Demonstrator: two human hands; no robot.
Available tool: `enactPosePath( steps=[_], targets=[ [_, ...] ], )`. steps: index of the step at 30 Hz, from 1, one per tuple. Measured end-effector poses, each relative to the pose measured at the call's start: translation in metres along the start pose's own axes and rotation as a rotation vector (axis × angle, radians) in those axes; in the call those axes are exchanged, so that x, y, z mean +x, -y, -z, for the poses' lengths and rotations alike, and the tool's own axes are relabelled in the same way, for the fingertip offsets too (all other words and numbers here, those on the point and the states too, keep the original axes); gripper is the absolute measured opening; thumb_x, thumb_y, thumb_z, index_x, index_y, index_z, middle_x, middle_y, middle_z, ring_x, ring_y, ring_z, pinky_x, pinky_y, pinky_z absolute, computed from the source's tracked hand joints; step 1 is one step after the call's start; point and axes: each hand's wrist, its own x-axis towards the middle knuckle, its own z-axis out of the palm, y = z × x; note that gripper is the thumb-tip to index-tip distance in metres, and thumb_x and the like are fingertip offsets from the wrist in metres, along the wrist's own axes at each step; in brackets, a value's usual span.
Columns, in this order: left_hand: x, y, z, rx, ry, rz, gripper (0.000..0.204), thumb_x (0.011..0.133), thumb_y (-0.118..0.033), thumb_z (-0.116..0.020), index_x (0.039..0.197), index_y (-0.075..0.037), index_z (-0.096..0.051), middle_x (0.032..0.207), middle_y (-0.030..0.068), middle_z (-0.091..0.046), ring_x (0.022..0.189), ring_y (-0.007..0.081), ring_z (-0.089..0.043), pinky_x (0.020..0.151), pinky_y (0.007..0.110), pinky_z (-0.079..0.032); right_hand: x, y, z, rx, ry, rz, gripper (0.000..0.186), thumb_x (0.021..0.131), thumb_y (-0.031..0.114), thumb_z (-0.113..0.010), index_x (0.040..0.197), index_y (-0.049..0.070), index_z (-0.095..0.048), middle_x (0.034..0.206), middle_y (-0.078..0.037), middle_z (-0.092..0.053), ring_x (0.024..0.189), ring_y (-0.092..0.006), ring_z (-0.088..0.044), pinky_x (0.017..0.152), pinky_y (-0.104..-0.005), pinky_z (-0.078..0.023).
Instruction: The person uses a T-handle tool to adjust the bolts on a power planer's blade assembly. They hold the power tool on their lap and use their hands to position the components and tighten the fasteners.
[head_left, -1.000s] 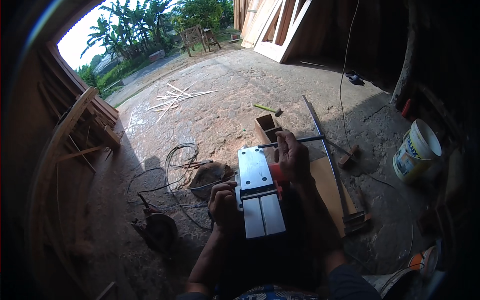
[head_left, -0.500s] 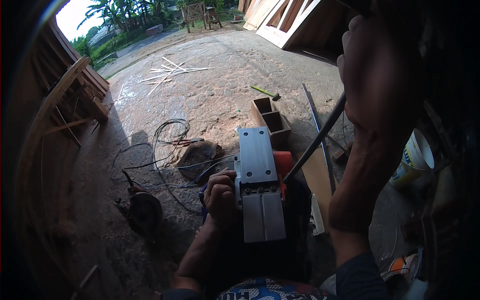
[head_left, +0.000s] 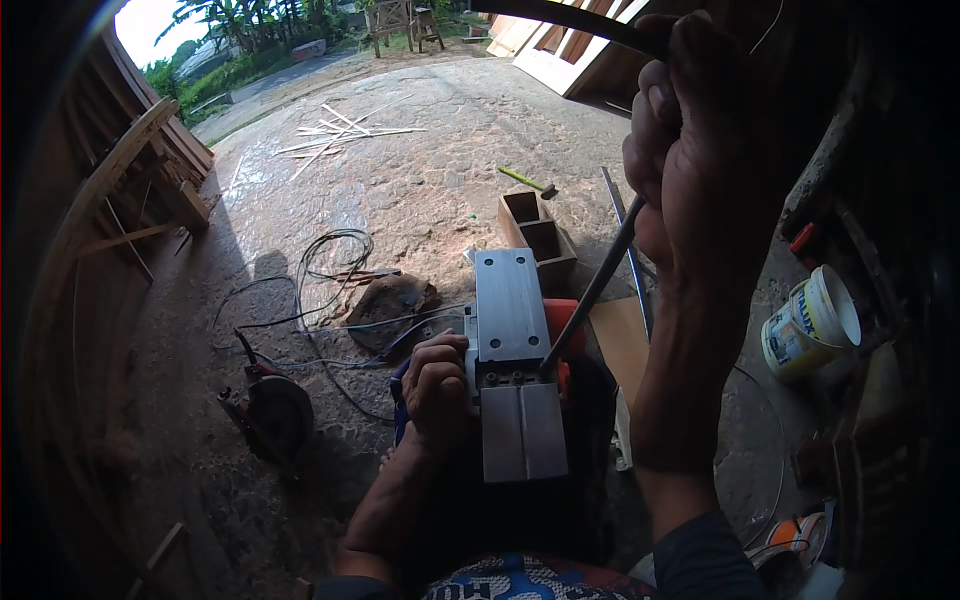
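Observation:
An electric planer [head_left: 509, 305] rests upside down over my lap, its metal sole plates facing up. A row of small bolts [head_left: 517, 378] crosses the gap between the plates. My left hand [head_left: 437, 385] is closed on the planer's left side. Raised high on the right, my right hand [head_left: 680, 150] is closed around a long-shafted wrench [head_left: 600, 278], whose dark bent arm [head_left: 565, 15] reaches left from the fist. The wrench's lower tip meets the rightmost bolt in the gap; whether it is seated there I cannot tell. Part of the planer's red body [head_left: 563, 318] shows at right.
Beyond the planer stand a wooden box [head_left: 540, 240] and a hammer [head_left: 527, 182]. A circular saw [head_left: 275, 412], coiled cable [head_left: 335, 262] and wood block [head_left: 390, 302] lie at left. At right is a white bucket [head_left: 812, 322]. Thin wood strips [head_left: 345, 135] lie farther off.
The wrench's tip has moved from beside the planer's right edge onto the bolt row. My right hand has shifted left, while my left hand keeps its hold.

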Motion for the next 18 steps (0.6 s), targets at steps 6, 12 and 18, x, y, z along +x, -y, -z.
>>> enactPosePath(
  steps=[6, 12, 18],
  targets=[
    [0.0017, -0.0015, 0.0008, -0.026, -0.008, 0.022, 0.022, 0.099, -0.015, -0.051, 0.081, -0.003, -0.053, 0.089, 0.0128, -0.062, 0.095, 0.0297, -0.067, 0.091, 0.045, -0.055, -0.009, -0.001, -0.003, 0.128, 0.072, -0.118, 0.032, 0.101, 0.032, -0.059, 0.078, 0.011, -0.054, 0.051, 0.004, -0.04, 0.034, -0.0057, -0.031, 0.031, -0.0241, -0.022],
    [0.001, -0.0017, 0.0025, -0.027, -0.006, 0.022, 0.023, 0.1, -0.016, -0.051, 0.08, -0.003, -0.053, 0.087, 0.0125, -0.062, 0.097, 0.0299, -0.067, 0.092, 0.046, -0.055, -0.0082, -0.0015, -0.0067, 0.218, 0.126, -0.222, 0.031, 0.101, 0.032, -0.058, 0.079, 0.011, -0.054, 0.051, 0.005, -0.039, 0.034, -0.0055, -0.03, 0.032, -0.024, -0.022],
    [0.0027, -0.0031, 0.0, 0.032, 0.017, -0.037, 0.027, 0.103, -0.013, -0.046, 0.078, -0.003, -0.047, 0.087, 0.0124, -0.056, 0.094, 0.029, -0.065, 0.083, 0.041, -0.053, -0.0022, 0.0015, -0.0062, 0.279, 0.157, -0.309, 0.03, 0.101, 0.031, -0.058, 0.079, 0.012, -0.054, 0.052, 0.005, -0.039, 0.035, -0.0053, -0.03, 0.032, -0.0238, -0.022]
  ],
)
